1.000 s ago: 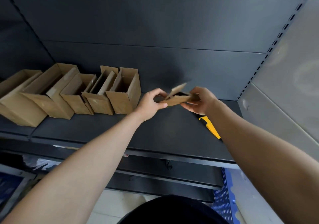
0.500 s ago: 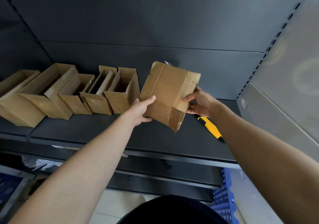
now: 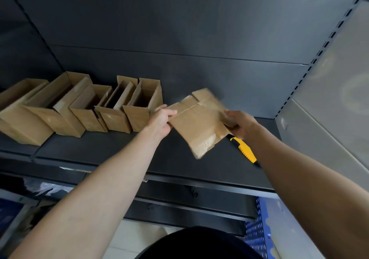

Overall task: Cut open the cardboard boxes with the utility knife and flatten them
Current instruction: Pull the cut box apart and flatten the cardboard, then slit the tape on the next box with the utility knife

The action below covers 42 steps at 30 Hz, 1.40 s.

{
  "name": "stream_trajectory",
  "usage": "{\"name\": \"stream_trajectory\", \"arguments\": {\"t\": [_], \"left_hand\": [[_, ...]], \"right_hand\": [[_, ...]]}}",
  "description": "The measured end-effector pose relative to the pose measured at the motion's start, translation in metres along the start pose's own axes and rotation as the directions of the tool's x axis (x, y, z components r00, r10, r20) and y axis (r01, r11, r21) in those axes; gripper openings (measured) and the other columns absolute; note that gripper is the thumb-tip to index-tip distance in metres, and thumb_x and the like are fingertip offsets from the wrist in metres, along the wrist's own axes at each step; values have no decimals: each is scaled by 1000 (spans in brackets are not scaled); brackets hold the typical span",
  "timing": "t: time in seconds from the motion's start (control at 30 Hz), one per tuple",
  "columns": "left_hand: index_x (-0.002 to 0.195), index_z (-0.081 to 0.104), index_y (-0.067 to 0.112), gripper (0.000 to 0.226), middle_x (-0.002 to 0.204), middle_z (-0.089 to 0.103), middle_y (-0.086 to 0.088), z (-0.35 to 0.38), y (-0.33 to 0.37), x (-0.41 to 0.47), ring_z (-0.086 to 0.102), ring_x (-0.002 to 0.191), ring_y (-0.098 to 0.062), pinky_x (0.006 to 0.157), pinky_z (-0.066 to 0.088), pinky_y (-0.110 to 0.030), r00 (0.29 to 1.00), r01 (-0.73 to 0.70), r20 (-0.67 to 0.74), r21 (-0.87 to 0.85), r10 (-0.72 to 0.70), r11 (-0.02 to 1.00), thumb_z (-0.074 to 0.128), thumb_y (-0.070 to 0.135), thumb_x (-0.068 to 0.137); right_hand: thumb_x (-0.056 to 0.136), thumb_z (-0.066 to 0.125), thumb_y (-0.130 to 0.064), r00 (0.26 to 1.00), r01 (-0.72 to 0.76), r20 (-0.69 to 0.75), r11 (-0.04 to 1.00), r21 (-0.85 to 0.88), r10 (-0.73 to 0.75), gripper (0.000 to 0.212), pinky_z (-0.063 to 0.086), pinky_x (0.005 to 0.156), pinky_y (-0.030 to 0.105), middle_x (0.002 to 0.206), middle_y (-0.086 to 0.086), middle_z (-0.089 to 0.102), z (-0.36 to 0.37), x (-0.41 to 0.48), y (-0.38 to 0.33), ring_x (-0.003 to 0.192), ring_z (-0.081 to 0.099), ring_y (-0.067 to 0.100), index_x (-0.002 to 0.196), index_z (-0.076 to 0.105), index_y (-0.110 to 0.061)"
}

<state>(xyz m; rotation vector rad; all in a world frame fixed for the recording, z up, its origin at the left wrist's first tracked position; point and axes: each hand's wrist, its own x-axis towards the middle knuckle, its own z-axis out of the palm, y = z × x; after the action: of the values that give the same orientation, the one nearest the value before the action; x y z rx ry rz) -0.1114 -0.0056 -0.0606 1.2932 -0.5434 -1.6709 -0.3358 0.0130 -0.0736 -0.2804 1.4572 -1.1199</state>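
I hold a brown cardboard box, pressed nearly flat and patched with clear tape, above the dark shelf. My left hand grips its left edge and my right hand grips its right edge. The box is tilted, one corner pointing down toward the shelf. A yellow and black utility knife lies on the shelf under my right wrist, partly hidden by my forearm. Several open cardboard boxes stand in a row on the left of the shelf.
The shelf has a dark back panel and a perforated upright at the right, beside a grey wall. Lower shelves, a blue perforated crate and some clutter at the lower left sit below.
The box stood more upright half a second ago; now it is lowered, turned and flatter between my hands. My left hand has shifted from its lower edge to its upper left edge.
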Motion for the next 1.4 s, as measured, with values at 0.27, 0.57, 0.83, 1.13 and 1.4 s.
{"name": "stream_trajectory", "arguments": {"t": [0.27,0.57,0.83,1.13,1.4], "left_hand": [[120,56,4,36,115,63,-11,-24,-20,0,59,96,-24,73,51,-31,997,79,-55,667,-57,741,67,3,86],[117,63,12,33,122,62,-7,-67,-40,-1,58,111,-24,88,48,-32,987,68,-109,946,115,318,70,14,85],[103,57,9,10,115,53,-7,-58,-8,-5,56,95,-21,72,48,-31,731,-263,35,936,682,233,54,9,93],[139,42,12,53,133,55,-7,-52,25,29,45,130,-22,118,6,-39,719,-161,269,962,641,-223,58,32,93],[111,62,14,20,94,70,-6,-51,24,39,63,103,-23,120,5,-39,759,-62,172,979,628,-194,59,24,94]], "right_hand": [[75,80,-5,967,118,-178,940,-320,-182,40,55,87,44,100,11,62,10,13,6,93,65,26,107,56,-7],[81,69,-12,964,46,-171,761,-647,-203,32,40,44,26,100,13,59,34,31,37,84,56,24,107,53,-4],[87,60,-13,973,42,-102,594,-803,-206,22,47,78,35,100,15,60,59,45,45,96,59,28,100,56,4],[92,53,-14,977,172,72,539,-824,-201,34,39,51,20,121,15,61,89,24,21,101,61,25,124,58,-4],[94,58,-22,986,166,105,642,-748,-132,36,50,97,43,137,15,52,104,7,11,121,55,30,124,59,-2]]}}
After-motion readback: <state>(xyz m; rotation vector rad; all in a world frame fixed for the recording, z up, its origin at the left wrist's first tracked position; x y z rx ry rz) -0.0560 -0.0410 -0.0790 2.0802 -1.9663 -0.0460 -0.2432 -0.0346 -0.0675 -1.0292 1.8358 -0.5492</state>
